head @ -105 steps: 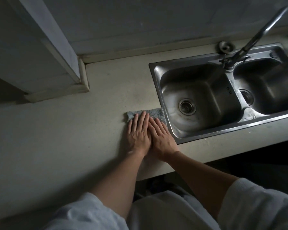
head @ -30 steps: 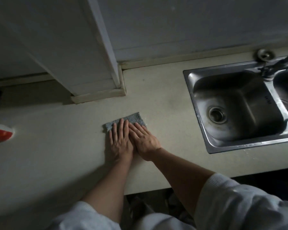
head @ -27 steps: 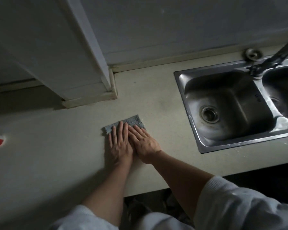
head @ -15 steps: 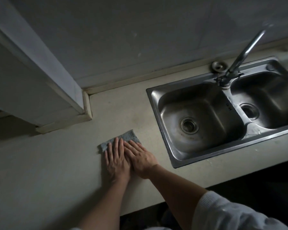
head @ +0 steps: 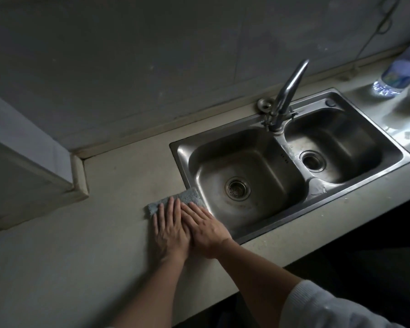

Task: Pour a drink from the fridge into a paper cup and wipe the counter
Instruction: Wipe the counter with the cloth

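Your pale counter, with a steel double sink set into it.
A grey-blue cloth lies flat on the counter, right against the sink's left front corner and near the counter's front edge. To your far right, past the sink, a blurred plastic bottle stands at the back by the wall, and the surface in front of it has a wet sheen. At your left, a white cabinet panel comes down onto the counter.
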